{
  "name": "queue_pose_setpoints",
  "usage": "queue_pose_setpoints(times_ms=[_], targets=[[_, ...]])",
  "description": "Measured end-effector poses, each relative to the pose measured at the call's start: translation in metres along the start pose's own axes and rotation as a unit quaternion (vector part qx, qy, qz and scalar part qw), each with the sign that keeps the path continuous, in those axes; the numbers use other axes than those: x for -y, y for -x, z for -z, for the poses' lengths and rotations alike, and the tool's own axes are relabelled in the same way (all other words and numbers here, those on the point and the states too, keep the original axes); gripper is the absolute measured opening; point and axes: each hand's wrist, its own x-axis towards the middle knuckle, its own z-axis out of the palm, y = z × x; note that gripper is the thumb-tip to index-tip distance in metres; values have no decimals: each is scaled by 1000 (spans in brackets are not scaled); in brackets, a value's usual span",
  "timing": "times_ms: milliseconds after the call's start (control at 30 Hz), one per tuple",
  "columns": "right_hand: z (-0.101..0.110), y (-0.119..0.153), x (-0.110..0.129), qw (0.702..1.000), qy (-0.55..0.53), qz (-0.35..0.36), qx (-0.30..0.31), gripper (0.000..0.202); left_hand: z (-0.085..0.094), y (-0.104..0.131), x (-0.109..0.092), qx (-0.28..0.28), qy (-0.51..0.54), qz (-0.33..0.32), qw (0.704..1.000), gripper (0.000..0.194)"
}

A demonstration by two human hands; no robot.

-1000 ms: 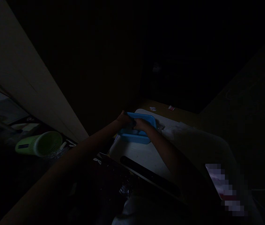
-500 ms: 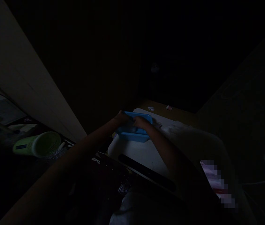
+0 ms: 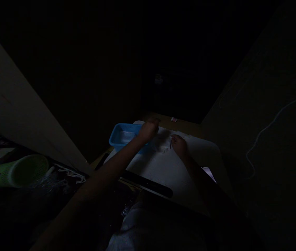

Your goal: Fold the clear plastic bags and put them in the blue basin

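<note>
In very dim light, a blue plastic tub (image 3: 116, 142) stands on the left part of a white table (image 3: 153, 167). My left hand (image 3: 149, 130) is over the tub's right edge, its fingers curled; what they hold, if anything, is too dark to make out. To the right, my right hand (image 3: 179, 143) has its fingertips pinched together at the edge of a thin, pale, crumpled sheet, perhaps plastic (image 3: 163, 143). That sheet spreads over the tabletop between the two hands. Inside the tub, something pale and shiny shows at the bottom.
A green perforated basket (image 3: 29, 170) lies on its side at lower left, with clear crumpled plastic (image 3: 47, 183) beside it. A dark slot (image 3: 148, 183) runs along the table's near edge. A phone-like bright object (image 3: 209, 174) lies by my right forearm. A small pink-white packet (image 3: 173, 119) sits behind the table.
Both hands have left the inside of the tub and moved right; the right hand is now at the pale sheet. The view has shifted, so the tub appears further left.
</note>
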Motion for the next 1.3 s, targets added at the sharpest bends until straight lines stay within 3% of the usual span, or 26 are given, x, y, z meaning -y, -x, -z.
queue_pose_setpoints(times_ms=[133, 233, 333, 500, 633, 767, 833, 933, 1067, 1200, 1300], targets=[[-13, 45, 1, 989, 75, 78, 101, 30, -67, 47, -30, 11, 96, -123, 988, 45], [-21, 59, 9, 975, 111, 139, 133, 32, -106, 78, -32, 19, 96, -105, 990, 45], [-25, 59, 13, 968, 116, 184, 129, 33, -122, 93, -27, 7, 63, -47, 997, 44], [-27, 58, 14, 971, 140, 142, 135, 27, -120, 97, -14, 69, -28, -2, 997, 31], [-22, 63, 8, 971, 171, 109, 128, 24, -113, 94, -8, 111, -57, -19, 992, 20], [-16, 71, 4, 975, 151, 111, 115, 21, -104, 95, -16, 110, -63, -31, 991, 21], [-13, 74, 4, 980, 132, 116, 96, 29, -101, 99, -25, 99, -69, -36, 992, 21], [-11, 76, 7, 980, 115, 134, 87, 41, -99, 106, -38, 78, -67, -58, 993, 24], [-7, 71, 8, 980, 101, 148, 88, 20, -99, 119, -45, 52, -46, -107, 992, 24], [5, 73, 3, 981, 97, 151, 72, 15, -99, 135, -39, 81, -13, -142, 986, 23], [21, 90, -4, 978, 97, 171, 69, 15, -98, 147, -33, 117, 11, -183, 976, 18]])
